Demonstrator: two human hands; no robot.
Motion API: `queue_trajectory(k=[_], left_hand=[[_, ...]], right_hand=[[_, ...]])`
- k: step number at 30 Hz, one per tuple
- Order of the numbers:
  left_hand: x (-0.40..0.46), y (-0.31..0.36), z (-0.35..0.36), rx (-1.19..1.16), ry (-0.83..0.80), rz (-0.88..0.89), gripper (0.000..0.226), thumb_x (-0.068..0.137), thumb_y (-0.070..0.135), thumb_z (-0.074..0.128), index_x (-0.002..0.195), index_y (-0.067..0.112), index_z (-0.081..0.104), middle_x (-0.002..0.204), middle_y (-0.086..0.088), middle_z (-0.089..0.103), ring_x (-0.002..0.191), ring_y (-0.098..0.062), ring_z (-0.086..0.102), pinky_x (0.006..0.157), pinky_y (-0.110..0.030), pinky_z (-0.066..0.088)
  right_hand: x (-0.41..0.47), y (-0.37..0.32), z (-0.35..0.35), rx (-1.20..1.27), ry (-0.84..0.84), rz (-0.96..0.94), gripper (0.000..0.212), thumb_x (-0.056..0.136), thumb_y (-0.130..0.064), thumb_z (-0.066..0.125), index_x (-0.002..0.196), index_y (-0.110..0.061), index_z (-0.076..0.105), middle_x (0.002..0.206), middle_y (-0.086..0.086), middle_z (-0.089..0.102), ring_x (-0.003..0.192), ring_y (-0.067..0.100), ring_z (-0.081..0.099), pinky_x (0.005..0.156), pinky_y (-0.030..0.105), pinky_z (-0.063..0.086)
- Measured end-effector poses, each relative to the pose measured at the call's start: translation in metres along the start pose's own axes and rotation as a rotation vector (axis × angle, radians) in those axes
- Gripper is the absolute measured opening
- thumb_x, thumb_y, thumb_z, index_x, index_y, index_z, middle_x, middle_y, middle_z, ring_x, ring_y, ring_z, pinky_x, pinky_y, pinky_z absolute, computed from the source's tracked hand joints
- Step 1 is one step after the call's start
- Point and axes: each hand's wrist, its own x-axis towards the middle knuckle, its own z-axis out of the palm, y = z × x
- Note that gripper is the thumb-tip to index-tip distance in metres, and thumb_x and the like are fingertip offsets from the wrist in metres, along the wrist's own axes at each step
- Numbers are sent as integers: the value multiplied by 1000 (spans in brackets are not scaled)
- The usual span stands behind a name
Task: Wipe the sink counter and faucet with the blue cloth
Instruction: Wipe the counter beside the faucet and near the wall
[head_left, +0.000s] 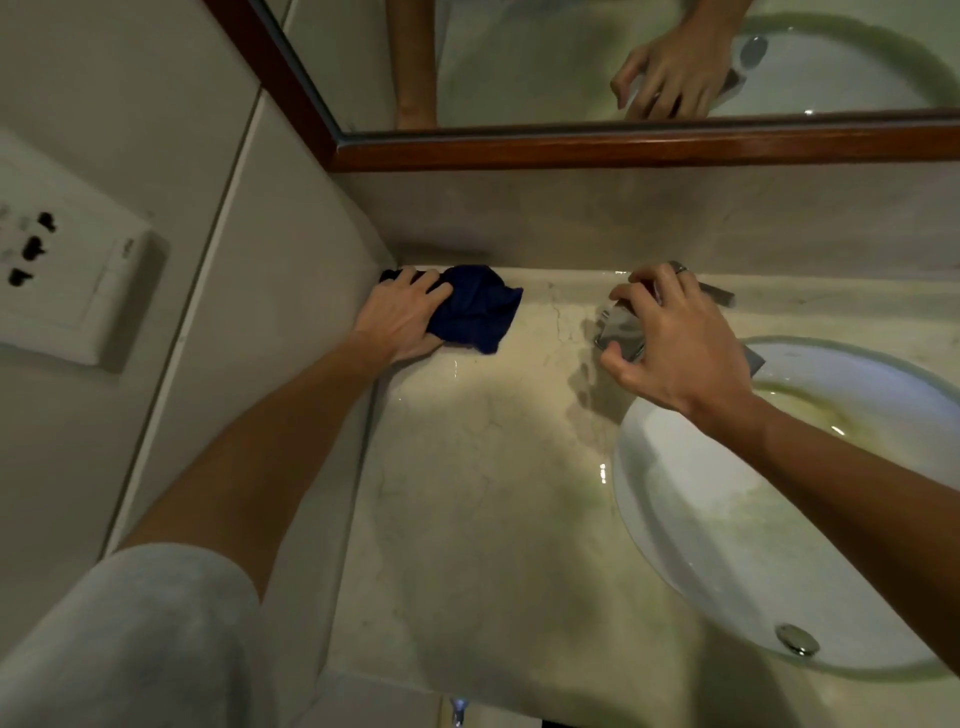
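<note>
So the left hand has the cloth bunched up and pressed down on the bench, fingers curled into the fabric, shoved right into the back corner at centre left of the frame where the bench meets the side wall. Makes sense, corners are where grime sits, and a wadded cloth gets in there better than a flat one. The right hand is over at centre right, fingers wrapped round the top of the faucet, which sits at the back rim of the sink. My guess is it's just bracing there, or holding the handle out of the way, since that hand has no cloth in it. You can see the same grip mirrored in the mirror along the top of the frame. There's a wet sheen on the bench near the cloth, so the bench looks partly done, faucet probably still to go. The socket plate on the wall at the left is worth keeping a damp cloth away from.
</note>
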Motion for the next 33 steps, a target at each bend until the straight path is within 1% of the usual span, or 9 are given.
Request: queue_trajectory(k=[5, 9, 13, 18, 22, 25, 29, 31, 33], left_hand=[[-29, 21, 0, 11, -52, -71, 44, 89, 45, 60, 119, 13, 55, 118, -9, 61, 101, -34, 59, 56, -33, 38], [-64, 42, -2, -10, -72, -135, 36, 90, 37, 60, 116, 13, 59, 114, -8, 63, 95, -34, 61, 52, -31, 32], [-106, 67, -3, -17, -92, -222, 34, 85, 25, 67, 115, 11, 60, 112, -10, 64, 94, -37, 61, 50, -33, 39], [-167, 110, 2, -31, -131, -383, 38, 81, 22, 70, 115, 11, 58, 110, -8, 63, 94, -37, 60, 48, -34, 45], [-217, 147, 8, -27, -93, -520, 37, 81, 23, 71, 114, 12, 58, 107, -6, 64, 90, -36, 60, 45, -32, 43], [-249, 173, 9, -45, -89, -610, 30, 85, 25, 65, 111, 12, 58, 104, -5, 65, 87, -35, 61, 48, -35, 45], [-286, 205, 9, -119, -133, -803, 23, 90, 30, 57, 104, 11, 53, 95, -7, 65, 74, -36, 62, 53, -40, 48], [-295, 215, 8, -172, -151, -945, 31, 93, 39, 56, 105, 12, 48, 92, -5, 65, 70, -34, 62, 56, -39, 49], [-295, 223, 6, -203, -156, -1047, 42, 93, 44, 58, 116, 12, 44, 90, -4, 66, 68, -32, 63, 58, -38, 51]], right_hand=[[-1, -1, -2, 23, 0, -4, 57, 84, -46, 63, 129, -11, 58, 126, 10, 49, 113, 30, 49, 91, 46, 51], [0, 0, -3, 12, -1, -9, 55, 85, -44, 62, 129, -10, 58, 126, 12, 48, 113, 33, 50, 91, 48, 51], [-4, 3, -7, 36, -21, -37, 56, 86, -44, 61, 131, -11, 57, 130, 14, 47, 114, 36, 49, 95, 49, 49], [-8, 5, -11, 39, -25, -83, 57, 87, -45, 60, 130, -8, 56, 130, 16, 47, 113, 39, 48, 96, 51, 47], [-7, 6, -10, 24, -27, -120, 60, 86, -46, 61, 131, -6, 56, 131, 21, 46, 112, 44, 48, 99, 51, 43], [-4, 8, -9, -19, -30, -140, 63, 84, -45, 63, 131, -4, 54, 132, 23, 45, 113, 46, 48, 100, 53, 43], [-5, 17, -8, -145, -53, -290, 67, 84, -36, 71, 129, 7, 46, 129, 31, 43, 107, 50, 47, 91, 59, 43], [-6, 22, -7, -186, -26, -341, 69, 84, -35, 72, 128, 9, 43, 124, 32, 44, 104, 50, 48, 87, 60, 46], [-7, 25, -4, -190, 6, -347, 69, 85, -39, 70, 126, 10, 44, 122, 30, 45, 102, 49, 48, 85, 59, 47]])
